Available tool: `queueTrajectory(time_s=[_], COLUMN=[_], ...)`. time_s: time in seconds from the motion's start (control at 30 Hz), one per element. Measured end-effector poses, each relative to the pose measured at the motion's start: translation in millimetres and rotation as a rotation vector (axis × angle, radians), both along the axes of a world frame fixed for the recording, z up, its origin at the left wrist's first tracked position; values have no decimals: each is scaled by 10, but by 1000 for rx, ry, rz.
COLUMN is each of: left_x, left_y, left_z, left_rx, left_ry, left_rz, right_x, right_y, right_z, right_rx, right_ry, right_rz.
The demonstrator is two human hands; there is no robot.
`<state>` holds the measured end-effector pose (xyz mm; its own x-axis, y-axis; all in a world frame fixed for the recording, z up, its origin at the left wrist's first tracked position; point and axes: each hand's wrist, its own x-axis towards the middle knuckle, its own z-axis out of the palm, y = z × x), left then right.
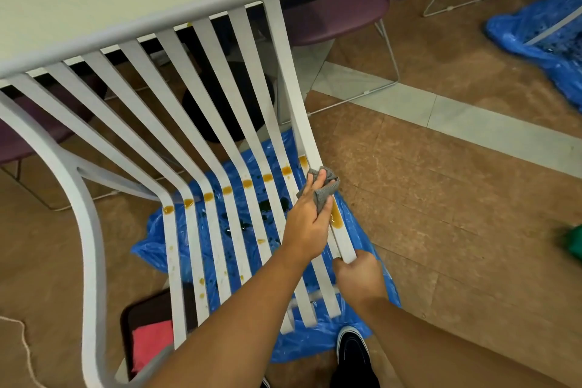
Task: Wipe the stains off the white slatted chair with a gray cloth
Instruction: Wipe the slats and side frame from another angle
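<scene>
Covering brown floor beneath white chair: blue plastic sheet.

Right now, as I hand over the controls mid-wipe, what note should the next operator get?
Left hand: holds the bunched gray cloth against the right-side seat slats of the white slatted chair.
Right hand: grips the front end of the rightmost slat.
Done: no cleaned patch can be told apart.
Left: the row of amber stains along the seat crease, a streak beside the cloth, and small drips toward the front.
A blue plastic sheet lies under the chair.
</scene>
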<state>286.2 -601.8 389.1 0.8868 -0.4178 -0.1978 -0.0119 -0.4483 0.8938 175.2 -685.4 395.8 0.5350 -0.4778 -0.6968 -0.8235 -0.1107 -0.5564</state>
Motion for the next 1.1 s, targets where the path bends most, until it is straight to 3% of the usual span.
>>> queueTrajectory(time_s=[0.1, 0.27, 0.4, 0.5, 0.67, 0.83, 1.1], left_x=[77, 563, 1034, 979, 384, 42, 509], left_y=[76, 156, 87, 42, 135, 226, 101], left_z=[-11, 34, 97, 102, 48, -3, 41], left_rx=[101, 401, 542, 526, 319, 364, 450], left_ry=[-65, -394, -465, -421, -298, -323, -364], left_rz=[-67, -361, -371, -345, -352, -433, -373], right_x=[-3, -21, -27, -33, -27, -27, -33], right_y=[-3, -15, -24, -26, -17, -23, -23], right_z=[-15, -40, -53, -36, 2, -1, -45], right_rx=[-8, -6, -11, -21, -33, -24, -11], right_ry=[3, 2, -1, -6, -9, -12, -17], right_rz=[-3, 13, 27, 27, 25, 28, 16])
